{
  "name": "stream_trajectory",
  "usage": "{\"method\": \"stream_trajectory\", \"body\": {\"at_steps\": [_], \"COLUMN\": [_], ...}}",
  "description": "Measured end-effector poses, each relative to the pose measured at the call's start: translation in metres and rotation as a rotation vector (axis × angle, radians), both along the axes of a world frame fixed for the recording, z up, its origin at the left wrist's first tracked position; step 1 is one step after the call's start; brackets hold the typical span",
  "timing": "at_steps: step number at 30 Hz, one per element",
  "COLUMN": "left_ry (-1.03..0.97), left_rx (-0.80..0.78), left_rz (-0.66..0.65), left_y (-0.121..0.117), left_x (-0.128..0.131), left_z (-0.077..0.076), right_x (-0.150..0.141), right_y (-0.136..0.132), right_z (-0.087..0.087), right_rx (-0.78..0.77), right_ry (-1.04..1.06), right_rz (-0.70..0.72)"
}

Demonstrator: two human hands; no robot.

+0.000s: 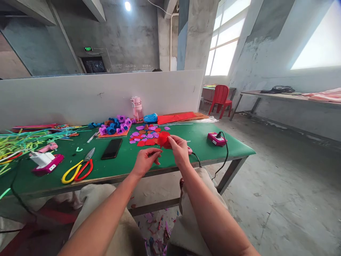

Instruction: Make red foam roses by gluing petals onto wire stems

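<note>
Over the front edge of the green table, my right hand pinches a red paper petal between thumb and fingers. Just left of it and a little lower, my left hand is closed in a pinch at the petal's lower end. Whatever lies between those left fingertips is too small to make out. Behind both hands, loose purple, red and brown petals are spread on the table. Finished-looking purple and blue paper flowers sit on an orange sheet to their left.
On the green table lie a black phone, scissors, a pink-and-white plug device and a corded pink device. Coloured strips pile up left. A pink bottle stands by the white partition.
</note>
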State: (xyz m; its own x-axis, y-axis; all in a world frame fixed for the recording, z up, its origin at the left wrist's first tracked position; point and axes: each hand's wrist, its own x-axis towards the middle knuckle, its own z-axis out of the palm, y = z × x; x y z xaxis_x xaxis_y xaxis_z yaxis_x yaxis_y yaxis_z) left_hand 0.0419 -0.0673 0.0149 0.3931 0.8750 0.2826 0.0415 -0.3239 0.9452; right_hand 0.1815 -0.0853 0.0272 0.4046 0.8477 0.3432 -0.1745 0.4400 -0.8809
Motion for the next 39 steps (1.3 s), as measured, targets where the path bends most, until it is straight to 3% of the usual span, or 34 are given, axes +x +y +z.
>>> {"method": "stream_trajectory", "body": {"at_steps": [11, 20, 27, 39], "left_ry": [0.049, 0.060, 0.070, 0.046], "left_rx": [0.109, 0.140, 0.159, 0.132], "left_rz": [0.036, 0.086, 0.064, 0.081], "left_y": [-0.0011, -0.0003, -0.0014, -0.0011], "left_x": [-0.0025, -0.0046, -0.0023, -0.0033], "left_z": [0.0009, 0.0037, 0.0011, 0.0017], "right_x": [-0.0008, 0.0014, -0.0055, -0.0060], "right_y": [0.0000, 0.0067, 0.0023, -0.0006], "right_z": [0.0010, -0.0058, -0.0018, 0.0011], "right_rx": [0.026, 0.038, 0.054, 0.090], "right_ry": [0.028, 0.058, 0.081, 0.084], "right_rz": [0.068, -0.027, 0.080, 0.116]}}
